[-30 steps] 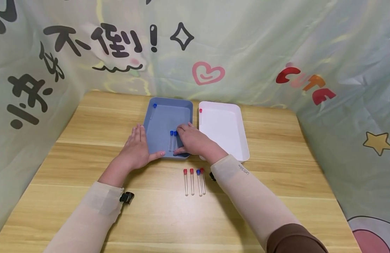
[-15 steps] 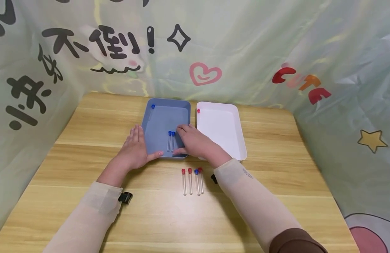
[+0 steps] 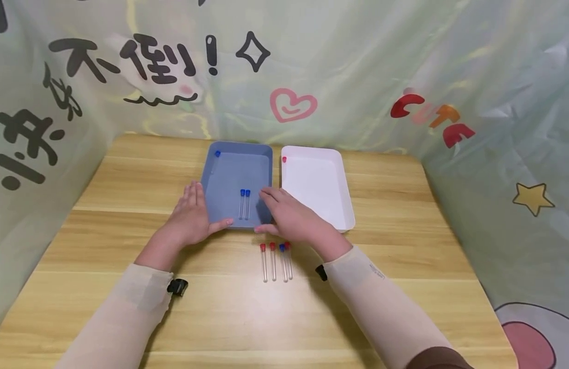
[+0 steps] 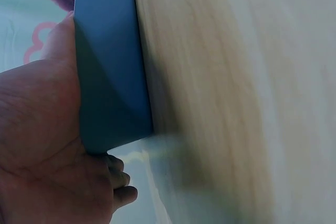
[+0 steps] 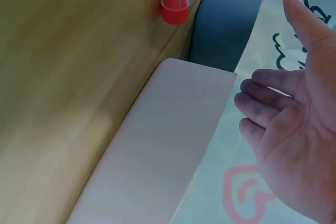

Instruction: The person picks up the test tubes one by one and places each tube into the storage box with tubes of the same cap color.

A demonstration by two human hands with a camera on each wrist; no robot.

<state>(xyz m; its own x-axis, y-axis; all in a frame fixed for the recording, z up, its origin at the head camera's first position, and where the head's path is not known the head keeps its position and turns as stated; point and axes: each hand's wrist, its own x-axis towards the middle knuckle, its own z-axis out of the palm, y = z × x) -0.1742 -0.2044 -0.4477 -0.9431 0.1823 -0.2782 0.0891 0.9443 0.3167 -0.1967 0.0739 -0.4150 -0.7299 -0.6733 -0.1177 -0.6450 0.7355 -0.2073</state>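
So, the right hand (image 3: pixel 293 216) has been eased a little off to its own side over the last half second, leaving a gap to the pair of slim clear test tubes with blue caps (image 3: pixel 247 205). Pretty safe to read that as the pair being left to lie where it is. Nothing is gripped by that hand: palm bare, fingers loosely stretched, thumb spread. Whether the tray rim is brushed can't be told. The left hand (image 3: pixel 188 219) is laid straight-fingered along its side of the rectangular blue-grey plastic tray (image 3: pixel 234 171), thumb over the near rim, so the near corner is braced, not clenched.

The pair is set down in that tray between the two hands, side by side, long axes running near to far, caps pointing away from the wearer. Another blue-capped clear tube (image 3: pixel 217 155) is tucked in the far corner ahead of the left hand, cap also farthest.

Nearer than the right hand, three red-capped clear tubes (image 3: pixel 272 262) and one blue-capped tube, slightly slanted (image 3: pixel 283 264), are lined up on the wood-grain table (image 3: pixel 247 318), caps away too. Beyond the right hand, a red cap (image 3: pixel 284 160) is seen in the white rectangular plastic tray (image 3: pixel 319 192).
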